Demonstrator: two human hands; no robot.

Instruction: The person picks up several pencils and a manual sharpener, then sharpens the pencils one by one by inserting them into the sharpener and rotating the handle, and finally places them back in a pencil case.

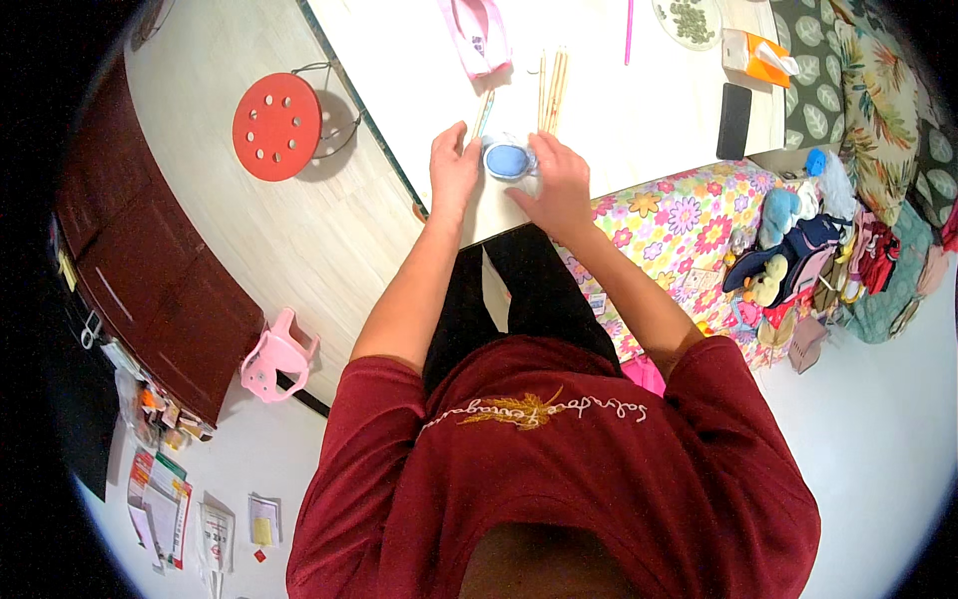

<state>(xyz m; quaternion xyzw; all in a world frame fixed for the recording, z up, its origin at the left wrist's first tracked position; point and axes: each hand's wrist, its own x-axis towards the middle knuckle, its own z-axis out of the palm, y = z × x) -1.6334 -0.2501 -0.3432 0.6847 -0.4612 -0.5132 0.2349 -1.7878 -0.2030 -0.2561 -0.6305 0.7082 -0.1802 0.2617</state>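
Note:
A small round container with a blue lid [508,160] sits on the white table [419,70] near its front edge. My right hand [559,185] curls around the container's right side, fingers touching it. My left hand [454,175] rests flat on the table just left of the container, fingers spread, nothing in it. Several thin wooden sticks [552,90] lie just behind the container. A slim pencil-like stick [485,112] lies beside them to the left.
A pink object [477,35], a pink straw [629,30], a bowl of green bits [689,20], an orange tissue pack [755,55] and a black phone [733,120] lie on the table. A red stool [276,125], a pink plastic item [276,359] and a floral cushion [689,215] surround me.

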